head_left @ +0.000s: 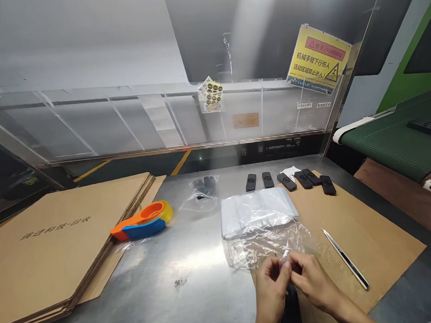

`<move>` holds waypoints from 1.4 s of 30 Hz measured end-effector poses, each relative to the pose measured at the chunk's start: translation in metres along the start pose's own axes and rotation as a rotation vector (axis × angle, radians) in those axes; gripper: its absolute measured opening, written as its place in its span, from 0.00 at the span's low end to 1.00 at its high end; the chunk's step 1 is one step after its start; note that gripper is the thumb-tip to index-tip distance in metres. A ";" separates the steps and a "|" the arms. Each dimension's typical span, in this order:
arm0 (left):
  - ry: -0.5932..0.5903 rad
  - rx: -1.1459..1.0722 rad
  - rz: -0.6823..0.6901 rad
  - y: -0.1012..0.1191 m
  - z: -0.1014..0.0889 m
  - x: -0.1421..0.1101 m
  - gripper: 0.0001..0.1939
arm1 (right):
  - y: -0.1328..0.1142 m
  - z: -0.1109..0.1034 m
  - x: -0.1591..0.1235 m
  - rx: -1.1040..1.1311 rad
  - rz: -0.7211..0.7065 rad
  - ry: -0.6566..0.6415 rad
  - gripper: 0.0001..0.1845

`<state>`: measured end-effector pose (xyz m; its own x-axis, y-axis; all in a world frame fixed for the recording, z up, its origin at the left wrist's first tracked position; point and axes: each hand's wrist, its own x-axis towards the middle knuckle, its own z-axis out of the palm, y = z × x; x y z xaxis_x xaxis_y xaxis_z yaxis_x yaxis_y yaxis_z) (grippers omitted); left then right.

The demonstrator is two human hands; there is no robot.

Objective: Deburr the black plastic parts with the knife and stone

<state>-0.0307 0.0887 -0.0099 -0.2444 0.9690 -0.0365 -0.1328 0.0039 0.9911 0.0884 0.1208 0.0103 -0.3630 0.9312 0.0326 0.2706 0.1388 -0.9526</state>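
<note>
My left hand (pixel 272 287) and my right hand (pixel 312 277) meet at the lower middle, thumbs and fingers closed in a pinch. Between the fingertips shows a small whitish, clear piece of plastic (pixel 286 252); most of it is covered by my fingers. Under my hands lies a black rectangular device (pixel 291 310), partly hidden by the left hand. Just beyond my fingertips, a stack of clear plastic bags (pixel 258 207) rests on the table with a crinkled plastic wrapper (pixel 257 246) at its near side.
Several black devices (pixel 267 179) line the back of the table and a cardboard sheet (pixel 373 239), which carries a slim utility knife (pixel 345 259). Leftward are an orange-blue tape dispenser (pixel 144 222), bagged black parts (pixel 204 187) and stacked flat cartons (pixel 56 249). A green conveyor (pixel 392 136) runs at right.
</note>
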 end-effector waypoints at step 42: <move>-0.183 0.553 -0.009 -0.030 -0.069 -0.055 0.21 | 0.065 0.026 -0.111 -0.019 0.358 -0.209 0.20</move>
<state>-0.0796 0.0187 -0.0464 -0.0694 0.9950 -0.0714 0.3997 0.0933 0.9119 0.1227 0.0174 -0.0628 -0.4159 0.8336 -0.3636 0.4282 -0.1732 -0.8869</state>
